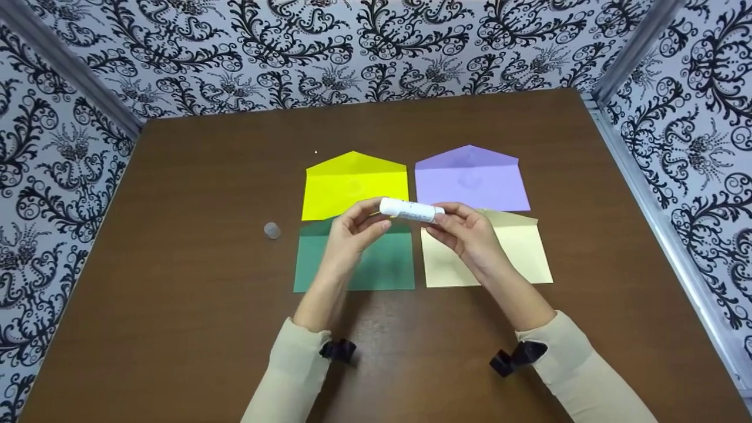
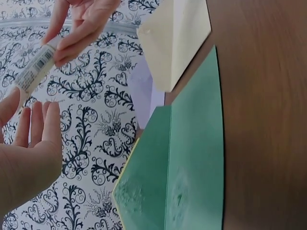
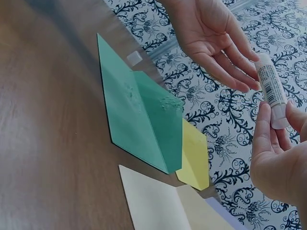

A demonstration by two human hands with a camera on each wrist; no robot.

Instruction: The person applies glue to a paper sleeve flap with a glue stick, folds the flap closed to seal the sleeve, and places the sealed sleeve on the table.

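A white glue stick (image 1: 408, 210) with a printed barcode label is held level between both hands, above the envelopes. My right hand (image 1: 470, 235) pinches its right end between thumb and fingers. At the other end are the thumb and fingertips of my left hand (image 1: 352, 232), its remaining fingers extended below the tube. The green envelope (image 1: 376, 264) lies beneath the left hand with its flap raised; wet-looking glue smears mark its flap and body in the left wrist view. Under the right hand is the cream envelope (image 1: 517, 252), flap also unfolded.
Behind these lie a yellow envelope (image 1: 329, 200) and a purple envelope (image 1: 470, 176), both with flaps opened out. A small whitish cap (image 1: 272, 230) rests on the brown table (image 1: 176, 294) at the left. Black-and-white patterned panels (image 1: 294, 53) border the table.
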